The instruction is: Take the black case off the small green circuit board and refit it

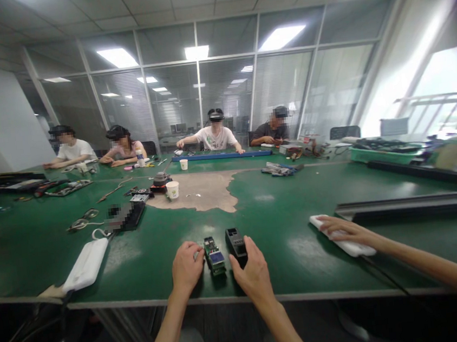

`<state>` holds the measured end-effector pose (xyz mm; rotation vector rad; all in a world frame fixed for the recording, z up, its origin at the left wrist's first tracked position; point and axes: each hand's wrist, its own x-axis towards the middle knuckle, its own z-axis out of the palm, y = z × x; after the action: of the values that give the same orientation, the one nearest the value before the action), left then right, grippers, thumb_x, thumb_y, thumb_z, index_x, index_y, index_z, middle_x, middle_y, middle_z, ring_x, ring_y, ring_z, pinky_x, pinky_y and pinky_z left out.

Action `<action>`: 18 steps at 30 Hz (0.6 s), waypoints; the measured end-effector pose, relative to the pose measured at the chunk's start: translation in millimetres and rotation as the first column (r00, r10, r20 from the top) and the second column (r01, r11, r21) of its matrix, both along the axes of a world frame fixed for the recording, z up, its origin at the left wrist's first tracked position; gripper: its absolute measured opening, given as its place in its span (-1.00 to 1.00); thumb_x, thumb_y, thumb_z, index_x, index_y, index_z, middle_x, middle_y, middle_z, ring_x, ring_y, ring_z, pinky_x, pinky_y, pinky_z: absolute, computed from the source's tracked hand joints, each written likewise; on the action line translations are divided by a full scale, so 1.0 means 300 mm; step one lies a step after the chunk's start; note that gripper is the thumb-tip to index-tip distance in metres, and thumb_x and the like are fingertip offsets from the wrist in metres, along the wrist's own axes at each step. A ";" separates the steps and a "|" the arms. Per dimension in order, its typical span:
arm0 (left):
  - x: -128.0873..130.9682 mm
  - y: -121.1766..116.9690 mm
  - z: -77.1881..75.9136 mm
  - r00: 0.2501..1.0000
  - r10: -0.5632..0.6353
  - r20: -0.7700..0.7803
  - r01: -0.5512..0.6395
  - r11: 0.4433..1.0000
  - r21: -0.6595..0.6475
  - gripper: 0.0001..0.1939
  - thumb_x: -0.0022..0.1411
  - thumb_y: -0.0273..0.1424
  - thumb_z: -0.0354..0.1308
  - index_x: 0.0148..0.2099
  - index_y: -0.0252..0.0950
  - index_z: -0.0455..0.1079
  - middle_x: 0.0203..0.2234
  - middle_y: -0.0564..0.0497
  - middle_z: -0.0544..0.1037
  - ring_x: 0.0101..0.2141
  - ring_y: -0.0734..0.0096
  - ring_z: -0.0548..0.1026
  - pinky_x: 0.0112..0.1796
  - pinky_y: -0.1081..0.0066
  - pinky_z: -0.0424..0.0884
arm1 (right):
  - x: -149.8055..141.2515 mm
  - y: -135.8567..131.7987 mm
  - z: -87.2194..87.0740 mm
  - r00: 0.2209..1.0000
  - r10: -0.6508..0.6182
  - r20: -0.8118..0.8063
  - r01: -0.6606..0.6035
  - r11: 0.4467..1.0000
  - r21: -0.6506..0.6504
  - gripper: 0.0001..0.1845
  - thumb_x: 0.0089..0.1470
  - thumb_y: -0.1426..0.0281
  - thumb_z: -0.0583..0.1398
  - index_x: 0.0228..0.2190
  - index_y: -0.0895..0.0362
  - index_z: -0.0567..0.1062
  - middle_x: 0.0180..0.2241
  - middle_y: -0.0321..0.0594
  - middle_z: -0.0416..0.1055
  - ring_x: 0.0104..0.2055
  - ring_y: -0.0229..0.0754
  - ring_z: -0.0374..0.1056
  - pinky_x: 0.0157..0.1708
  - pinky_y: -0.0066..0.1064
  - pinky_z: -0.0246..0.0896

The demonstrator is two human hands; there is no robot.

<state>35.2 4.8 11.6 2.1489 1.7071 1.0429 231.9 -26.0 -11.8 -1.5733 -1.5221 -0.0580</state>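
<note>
In the head view a green circuit board assembly [215, 258] with a small blue-grey screen lies upright-lengthwise on the green table, just in front of me. My left hand [187, 268] rests at its left side with curled fingers; anything inside them is hidden. To the board's right is a black plastic housing [235, 242] with openings near its far end. My right hand [252, 271] grips this housing from the right, thumb on the near left side and fingers along the right edge. A narrow strip of table shows between the housing and the board.
A white power strip [86, 265] lies to the left. Another person's hand [343, 232] rests on a second white power strip [359, 248] at right. Paper cup [173, 191], tools [281, 169], and a long dark metal rail [415, 205] lie farther off. Several people sit across the table.
</note>
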 end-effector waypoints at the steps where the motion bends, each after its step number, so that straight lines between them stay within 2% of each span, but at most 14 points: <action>1: 0.000 -0.001 0.001 1.000 -0.001 -0.002 0.001 1.000 0.000 -0.75 0.28 -0.29 0.00 -0.27 -0.20 0.51 -0.20 -0.01 0.48 -0.17 0.40 0.42 -0.10 0.41 0.30 | 0.000 -0.001 0.000 1.000 0.001 0.005 -0.001 1.000 0.004 -0.28 0.07 0.22 0.14 0.17 0.38 0.19 0.14 0.19 0.23 0.18 0.09 0.16 0.13 -0.08 0.12; 9: 0.001 -0.007 0.005 1.000 -0.005 -0.019 0.005 1.000 -0.002 -0.73 0.28 -0.28 0.01 -0.24 -0.17 0.54 -0.19 -0.02 0.48 -0.18 0.40 0.43 -0.11 0.41 0.31 | 0.001 -0.009 0.027 0.999 0.023 -0.027 -0.025 0.996 -0.085 -0.31 0.11 0.22 0.12 0.16 0.38 0.22 0.08 0.16 0.32 0.11 0.06 0.27 0.09 -0.14 0.17; 13: 0.003 -0.007 0.004 1.000 0.006 -0.012 -0.006 1.000 -0.001 -0.74 0.27 -0.29 0.02 -0.25 -0.18 0.54 -0.19 -0.01 0.48 -0.18 0.41 0.43 -0.12 0.42 0.31 | -0.014 -0.028 0.104 0.993 0.013 -0.120 -0.029 0.992 -0.125 -0.30 0.11 0.16 0.12 0.15 0.36 0.25 0.06 0.15 0.35 0.10 0.06 0.30 0.09 -0.15 0.18; 18: 0.005 -0.006 0.004 1.000 0.022 0.005 -0.022 1.000 -0.005 -0.75 0.27 -0.30 0.02 -0.26 -0.20 0.53 -0.20 -0.01 0.48 -0.20 0.43 0.42 -0.13 0.43 0.30 | -0.083 -0.052 0.213 0.980 0.076 -0.182 -0.090 0.993 -0.071 -0.31 0.09 0.15 0.13 0.15 0.32 0.27 0.08 0.09 0.35 0.12 0.01 0.29 0.10 -0.21 0.17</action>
<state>36.9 3.1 12.8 2.1273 1.7329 1.0482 207.0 -41.6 52.0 -1.5312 -1.4609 0.1892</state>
